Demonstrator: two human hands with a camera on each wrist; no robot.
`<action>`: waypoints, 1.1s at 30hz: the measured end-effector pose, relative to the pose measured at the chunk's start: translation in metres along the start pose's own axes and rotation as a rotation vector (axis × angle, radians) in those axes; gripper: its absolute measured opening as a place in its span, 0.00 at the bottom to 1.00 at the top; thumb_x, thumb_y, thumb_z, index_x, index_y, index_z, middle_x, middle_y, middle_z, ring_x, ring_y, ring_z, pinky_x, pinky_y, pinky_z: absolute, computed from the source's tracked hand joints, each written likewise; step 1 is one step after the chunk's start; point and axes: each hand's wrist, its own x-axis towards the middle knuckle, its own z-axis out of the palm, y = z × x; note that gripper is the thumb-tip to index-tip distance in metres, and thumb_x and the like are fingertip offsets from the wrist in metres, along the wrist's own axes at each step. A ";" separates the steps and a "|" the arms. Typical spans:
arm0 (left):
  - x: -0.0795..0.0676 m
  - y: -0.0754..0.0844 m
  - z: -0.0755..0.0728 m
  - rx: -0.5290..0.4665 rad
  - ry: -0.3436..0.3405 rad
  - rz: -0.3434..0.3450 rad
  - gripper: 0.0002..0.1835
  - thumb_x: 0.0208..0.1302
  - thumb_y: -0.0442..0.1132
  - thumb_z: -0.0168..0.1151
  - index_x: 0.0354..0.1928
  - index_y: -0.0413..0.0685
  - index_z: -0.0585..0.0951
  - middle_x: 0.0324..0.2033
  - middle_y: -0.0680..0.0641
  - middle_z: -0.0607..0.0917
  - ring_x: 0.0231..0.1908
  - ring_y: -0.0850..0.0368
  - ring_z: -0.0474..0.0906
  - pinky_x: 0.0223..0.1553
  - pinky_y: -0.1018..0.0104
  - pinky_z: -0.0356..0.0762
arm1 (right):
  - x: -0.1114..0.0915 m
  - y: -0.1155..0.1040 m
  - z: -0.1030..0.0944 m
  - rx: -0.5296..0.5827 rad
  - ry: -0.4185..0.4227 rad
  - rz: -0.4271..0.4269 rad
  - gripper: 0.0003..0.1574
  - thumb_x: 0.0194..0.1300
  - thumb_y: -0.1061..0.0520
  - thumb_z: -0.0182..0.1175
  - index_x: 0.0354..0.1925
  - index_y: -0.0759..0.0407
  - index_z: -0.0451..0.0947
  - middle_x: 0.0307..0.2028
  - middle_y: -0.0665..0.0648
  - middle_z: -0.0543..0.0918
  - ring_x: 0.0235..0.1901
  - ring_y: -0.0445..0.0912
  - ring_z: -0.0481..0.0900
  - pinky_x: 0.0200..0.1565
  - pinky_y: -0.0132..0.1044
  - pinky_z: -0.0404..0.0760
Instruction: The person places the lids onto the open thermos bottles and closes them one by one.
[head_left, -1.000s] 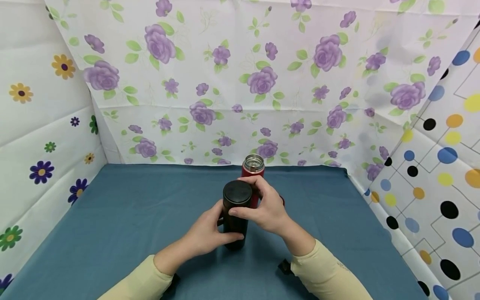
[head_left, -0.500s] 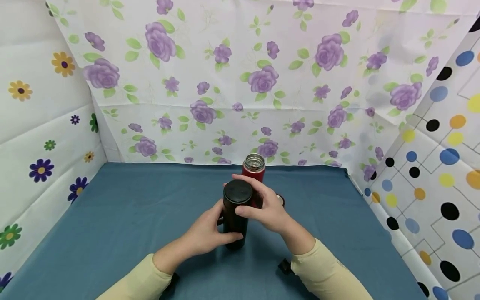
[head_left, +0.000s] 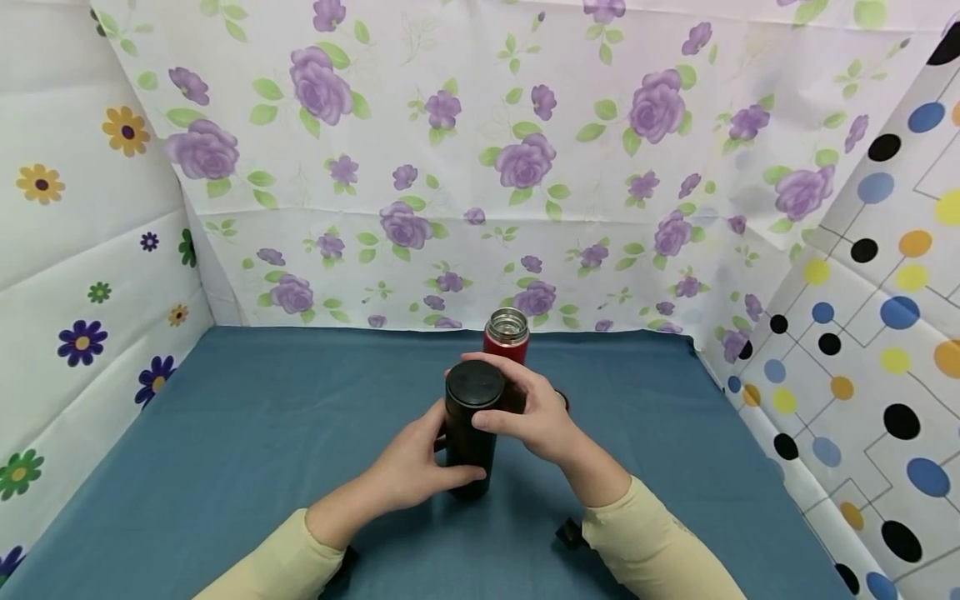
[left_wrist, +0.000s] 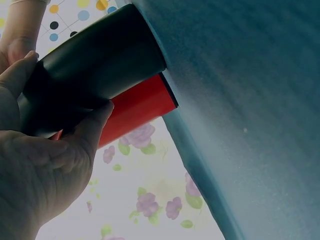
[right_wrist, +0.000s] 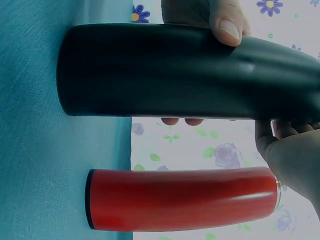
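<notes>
A black thermos (head_left: 471, 450) stands upright on the blue cloth, its flat black top (head_left: 476, 383) facing up. My left hand (head_left: 405, 462) grips its body from the left, the thumb across the front; the left wrist view shows these fingers round it too. My right hand (head_left: 536, 417) holds the upper part, with the thumb at the near side and the fingers curled behind, as the right wrist view also shows. Just behind stands a red thermos (right_wrist: 180, 200), its steel mouth (head_left: 507, 325) uncovered. Most of its body is hidden by my right hand in the head view.
Part of a small round rim (head_left: 562, 402) shows behind my right hand. A small black object (head_left: 570, 533) lies by my right sleeve. The blue cloth (head_left: 300, 400) covers the table, with flowered sheets (head_left: 420, 167) behind and a dotted sheet (head_left: 862, 375) at the right.
My right thumb has slid a little to the right across the black thermos's upper part, and the fingers behind have shifted slightly. The left hand and both thermoses stay in place.
</notes>
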 end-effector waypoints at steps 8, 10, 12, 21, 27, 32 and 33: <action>-0.001 -0.001 0.001 0.012 0.014 0.011 0.46 0.57 0.52 0.79 0.73 0.75 0.62 0.62 0.63 0.75 0.62 0.63 0.75 0.62 0.49 0.77 | -0.001 -0.003 -0.001 -0.077 0.030 0.048 0.43 0.68 0.55 0.69 0.75 0.57 0.64 0.66 0.64 0.75 0.63 0.64 0.75 0.62 0.49 0.78; -0.001 -0.002 0.002 0.012 0.017 0.012 0.45 0.57 0.52 0.79 0.72 0.75 0.62 0.61 0.63 0.76 0.62 0.63 0.75 0.62 0.49 0.77 | -0.001 -0.003 -0.002 -0.097 0.036 0.052 0.43 0.68 0.54 0.70 0.75 0.56 0.65 0.66 0.64 0.75 0.62 0.66 0.76 0.61 0.49 0.80; -0.001 -0.002 0.002 0.012 0.020 0.015 0.45 0.57 0.52 0.79 0.72 0.74 0.63 0.61 0.64 0.76 0.62 0.64 0.75 0.62 0.50 0.78 | -0.001 -0.003 -0.002 -0.117 0.042 0.056 0.43 0.67 0.54 0.71 0.75 0.55 0.65 0.66 0.64 0.75 0.61 0.65 0.77 0.60 0.49 0.81; -0.001 0.000 0.003 0.018 0.035 0.023 0.44 0.56 0.51 0.79 0.71 0.73 0.64 0.60 0.64 0.77 0.61 0.64 0.76 0.61 0.51 0.78 | -0.001 -0.007 -0.001 -0.259 0.092 0.073 0.41 0.64 0.53 0.73 0.72 0.50 0.69 0.62 0.56 0.79 0.56 0.53 0.81 0.54 0.45 0.83; -0.001 0.000 0.004 0.031 0.043 0.027 0.44 0.56 0.51 0.80 0.71 0.73 0.64 0.62 0.64 0.75 0.61 0.64 0.77 0.61 0.53 0.79 | -0.002 -0.009 0.000 -0.348 0.119 0.076 0.40 0.63 0.52 0.74 0.71 0.47 0.71 0.61 0.52 0.80 0.54 0.50 0.82 0.52 0.43 0.84; 0.000 0.000 0.004 0.031 0.044 0.028 0.44 0.56 0.51 0.80 0.71 0.72 0.64 0.64 0.64 0.75 0.61 0.64 0.77 0.61 0.54 0.79 | -0.002 -0.012 0.002 -0.402 0.146 0.082 0.40 0.61 0.52 0.76 0.69 0.45 0.72 0.60 0.50 0.80 0.55 0.48 0.81 0.55 0.43 0.83; 0.000 0.000 0.004 0.032 0.044 0.029 0.44 0.56 0.51 0.80 0.72 0.72 0.64 0.64 0.64 0.75 0.61 0.64 0.77 0.61 0.54 0.79 | -0.002 -0.012 0.002 -0.413 0.151 0.080 0.40 0.61 0.52 0.76 0.68 0.45 0.72 0.60 0.50 0.80 0.55 0.48 0.81 0.54 0.43 0.83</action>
